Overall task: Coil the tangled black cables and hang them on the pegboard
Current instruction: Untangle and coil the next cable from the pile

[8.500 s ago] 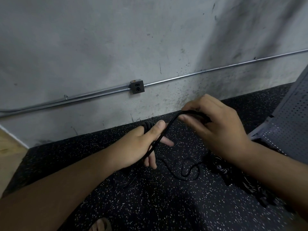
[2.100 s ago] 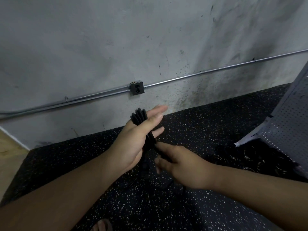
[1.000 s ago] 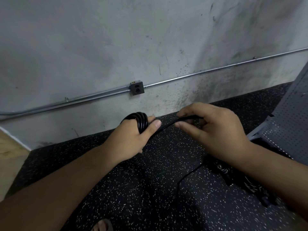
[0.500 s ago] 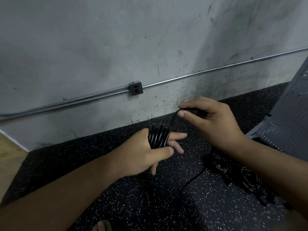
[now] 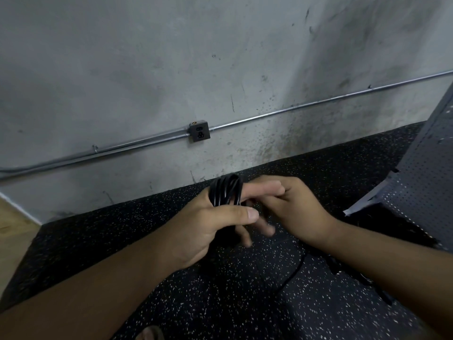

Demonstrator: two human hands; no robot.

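A black cable coil [image 5: 226,192] of several turns is wound round the fingers of my left hand [image 5: 208,229], and the thumb lies across its lower edge. My right hand [image 5: 300,207] sits just right of the left fingers, its own fingers curled round the free run of the same cable. The loose end [image 5: 291,273] trails from under it down to the floor. The grey perforated pegboard [image 5: 426,190] leans at the right edge. More tangled black cables [image 5: 362,276] lie at its foot, partly hidden by my right forearm.
I face a stained concrete wall with a metal conduit [image 5: 294,109] and a small outlet box [image 5: 199,131]. Black speckled rubber flooring [image 5: 220,303] covers the ground, and wooden floor [image 5: 12,231] shows at the far left. A toe [image 5: 147,334] peeks in at the bottom edge.
My right hand came down from above the coil and now sits close against my left fingers with the cable. The slack on the floor has shortened.
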